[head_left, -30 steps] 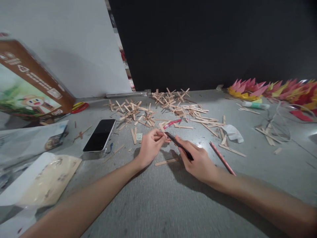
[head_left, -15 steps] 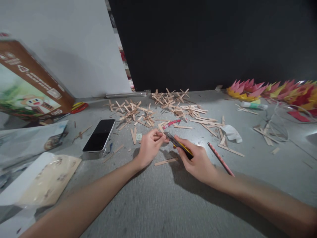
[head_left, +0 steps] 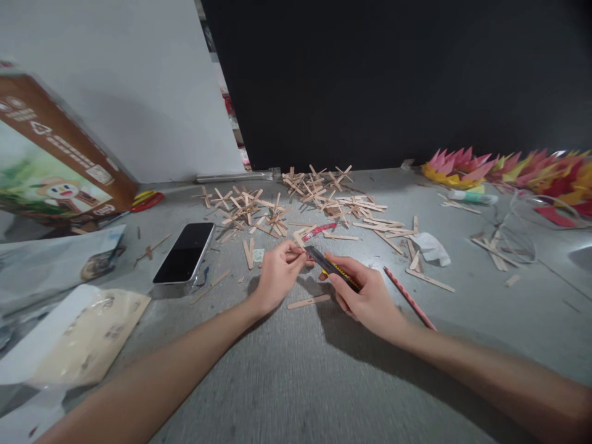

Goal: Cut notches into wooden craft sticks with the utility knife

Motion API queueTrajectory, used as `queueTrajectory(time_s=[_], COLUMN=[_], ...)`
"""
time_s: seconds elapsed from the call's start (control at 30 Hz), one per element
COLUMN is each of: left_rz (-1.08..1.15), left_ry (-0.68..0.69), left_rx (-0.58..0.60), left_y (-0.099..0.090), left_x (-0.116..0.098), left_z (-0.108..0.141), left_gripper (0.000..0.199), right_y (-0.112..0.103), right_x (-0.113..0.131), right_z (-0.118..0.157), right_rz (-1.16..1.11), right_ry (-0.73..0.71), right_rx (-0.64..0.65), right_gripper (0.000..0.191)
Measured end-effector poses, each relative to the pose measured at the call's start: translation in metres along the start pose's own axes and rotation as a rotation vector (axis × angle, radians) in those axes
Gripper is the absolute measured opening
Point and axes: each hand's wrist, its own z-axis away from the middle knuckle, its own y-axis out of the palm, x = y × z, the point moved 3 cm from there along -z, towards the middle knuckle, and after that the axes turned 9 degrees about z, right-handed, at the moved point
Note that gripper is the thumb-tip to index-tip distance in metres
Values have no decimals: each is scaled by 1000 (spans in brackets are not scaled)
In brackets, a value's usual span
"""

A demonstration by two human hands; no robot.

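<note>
My left hand is closed in a pinch at the middle of the table, its fingertips on a pale wooden craft stick that the fingers partly hide. In my right hand is a black and yellow utility knife, its front end pointing up and left, close to the left fingertips. Whether the blade touches the stick is too small to tell. Just beyond the fingers lies a red strip. A single craft stick rests below the hands.
Piles of craft sticks spread behind the hands. A phone lies to the left, near a plastic packet and a printed box. To the right are a pink pencil, crumpled tissue, a glue stick and paper petals.
My right hand has tilted the knife slightly and its fingers have shifted on the handle. The left hand stays nearly still in its pinch.
</note>
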Motion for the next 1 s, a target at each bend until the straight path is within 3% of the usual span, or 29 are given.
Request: queueTrajectory(time_s=[0.27, 0.43, 0.7, 0.83, 1.0], left_rz=[35, 96, 135, 108, 86], left_ry=[7, -41, -74, -66, -69], left_rx=[-14, -1, -13, 9, 6], left_y=[0, 3, 1, 1, 2], left_x=[0, -1, -4, -4, -4], left_z=[-1, -2, -1, -1, -1], left_gripper=[24, 31, 37, 37, 36], right_y=[-3, -5, -11, -11, -9], right_x=[-2, -4, -8, -11, -8], right_z=[-6, -10, -9, -8, -6], right_rz=[-353, -496, 46, 291, 383], right_ry=[178, 141, -75, -205, -325], right_rx=[131, 167, -115, -125, -137], right_gripper=[58, 49, 46, 43, 44])
